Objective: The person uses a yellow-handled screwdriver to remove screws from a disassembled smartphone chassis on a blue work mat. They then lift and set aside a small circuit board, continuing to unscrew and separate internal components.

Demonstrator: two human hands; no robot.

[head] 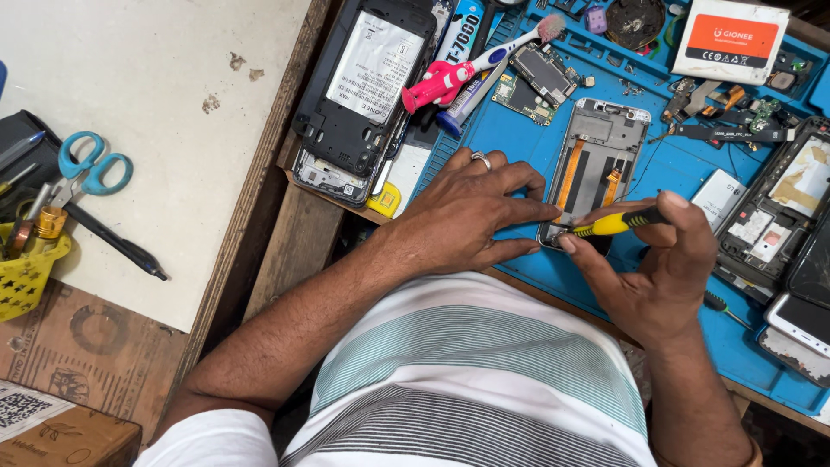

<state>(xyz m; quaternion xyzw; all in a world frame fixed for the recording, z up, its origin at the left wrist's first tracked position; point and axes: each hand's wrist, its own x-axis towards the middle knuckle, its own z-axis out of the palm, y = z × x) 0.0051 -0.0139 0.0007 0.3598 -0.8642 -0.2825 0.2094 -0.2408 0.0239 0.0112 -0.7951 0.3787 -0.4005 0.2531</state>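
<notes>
A blue repair mat [519, 147] carried an opened phone frame [596, 164] near its front edge. The left hand [467, 216] pressed flat on the frame's lower end, steadying it, while the right hand [657, 259] pinched a yellow-handled screwdriver [609, 225], tip at that corner.

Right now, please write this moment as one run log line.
left hand: steadies phone frame | right hand: holds yellow screwdriver | tip: frame's lower edge
</notes>
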